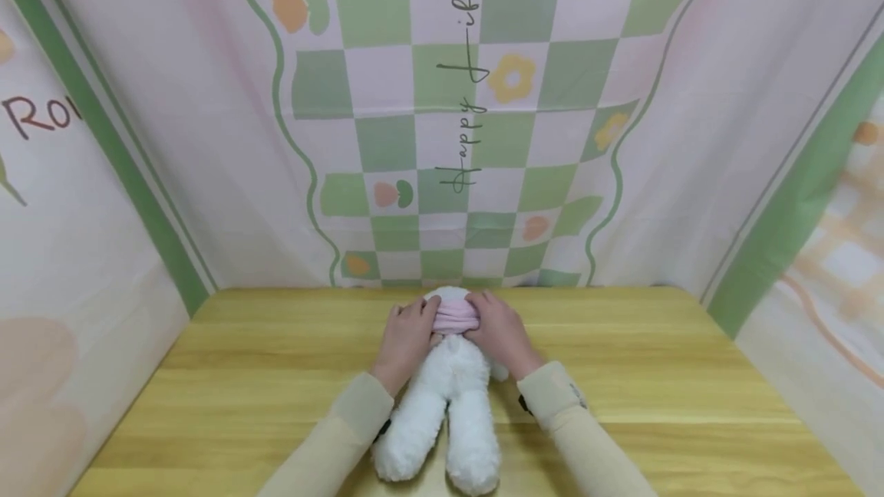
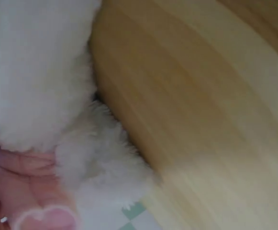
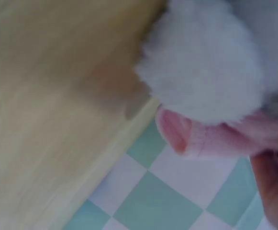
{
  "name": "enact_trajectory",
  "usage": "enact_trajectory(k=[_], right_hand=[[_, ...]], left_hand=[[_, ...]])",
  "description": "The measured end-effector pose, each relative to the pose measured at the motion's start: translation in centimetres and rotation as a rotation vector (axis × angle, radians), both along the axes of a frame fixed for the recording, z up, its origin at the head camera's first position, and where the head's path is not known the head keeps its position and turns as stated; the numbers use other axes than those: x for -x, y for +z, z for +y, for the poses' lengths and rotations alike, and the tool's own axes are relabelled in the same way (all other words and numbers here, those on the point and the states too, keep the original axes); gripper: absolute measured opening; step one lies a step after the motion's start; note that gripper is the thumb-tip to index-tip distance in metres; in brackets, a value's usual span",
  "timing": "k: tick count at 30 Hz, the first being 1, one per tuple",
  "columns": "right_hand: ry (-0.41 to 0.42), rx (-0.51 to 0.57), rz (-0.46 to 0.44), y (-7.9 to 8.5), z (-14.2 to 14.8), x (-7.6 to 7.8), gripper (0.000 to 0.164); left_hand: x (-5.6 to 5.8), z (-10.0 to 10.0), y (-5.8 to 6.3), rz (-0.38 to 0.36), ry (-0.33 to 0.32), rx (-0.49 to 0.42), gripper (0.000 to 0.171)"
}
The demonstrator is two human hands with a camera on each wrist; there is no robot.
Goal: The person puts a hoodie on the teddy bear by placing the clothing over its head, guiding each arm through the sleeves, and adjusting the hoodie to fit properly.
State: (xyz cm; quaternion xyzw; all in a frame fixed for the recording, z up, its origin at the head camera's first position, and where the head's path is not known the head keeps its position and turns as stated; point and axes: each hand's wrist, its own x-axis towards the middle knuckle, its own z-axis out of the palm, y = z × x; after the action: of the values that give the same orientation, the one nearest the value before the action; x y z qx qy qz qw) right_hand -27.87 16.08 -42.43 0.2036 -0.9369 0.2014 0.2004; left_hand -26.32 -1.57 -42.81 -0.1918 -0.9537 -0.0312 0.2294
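A white plush toy (image 1: pixel 452 374) lies on the wooden table, its legs toward me and its head at the far end. Across the head is a gathered pink cloth band (image 1: pixel 456 315). From the left side, my left hand (image 1: pixel 407 340) grips the band's edge, and my right hand (image 1: pixel 504 332) grips the opposite edge. The left wrist view has the left fingers (image 2: pixel 26 189) bent against white fur (image 2: pixel 33 72). In the right wrist view, the pink cloth (image 3: pixel 215 141) runs below a fluffy white part (image 3: pixel 205 62), with part of the right hand (image 3: pixel 272 187) beside it.
The wooden table (image 1: pixel 621 390) extends on both sides of the toy. Behind its far edge hangs a green-and-white checkered curtain (image 1: pixel 376 2) with lettering. More printed fabric (image 1: pixel 90 198) hangs along the left, and another panel (image 1: pixel 794 259) along the right.
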Motion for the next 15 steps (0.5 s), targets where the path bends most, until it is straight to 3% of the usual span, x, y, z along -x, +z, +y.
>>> enact_trajectory(k=[2,4,10,13,15], right_hand=[[0.030,0.020,-0.057,0.1,0.1,0.0,0.046],[0.060,0.027,-0.071,0.0,0.1,0.1,0.047],[0.050,0.002,0.097,-0.9,-0.6,-0.1,0.029],[0.034,0.003,0.190,-1.3,-0.8,-0.2,0.024],[0.026,0.015,0.197,-1.3,-0.7,-0.1,0.021]], left_hand=[[0.2,0.1,0.0,-0.062,0.035,-0.009,0.055],[0.4,0.3,0.1,-0.067,0.063,-0.014,0.053],[1.0,1.0,-0.5,0.139,0.089,0.036,0.026],[1.2,1.3,-0.7,0.232,0.107,0.047,0.023],[1.3,1.3,-0.8,0.268,0.120,0.048,0.021]])
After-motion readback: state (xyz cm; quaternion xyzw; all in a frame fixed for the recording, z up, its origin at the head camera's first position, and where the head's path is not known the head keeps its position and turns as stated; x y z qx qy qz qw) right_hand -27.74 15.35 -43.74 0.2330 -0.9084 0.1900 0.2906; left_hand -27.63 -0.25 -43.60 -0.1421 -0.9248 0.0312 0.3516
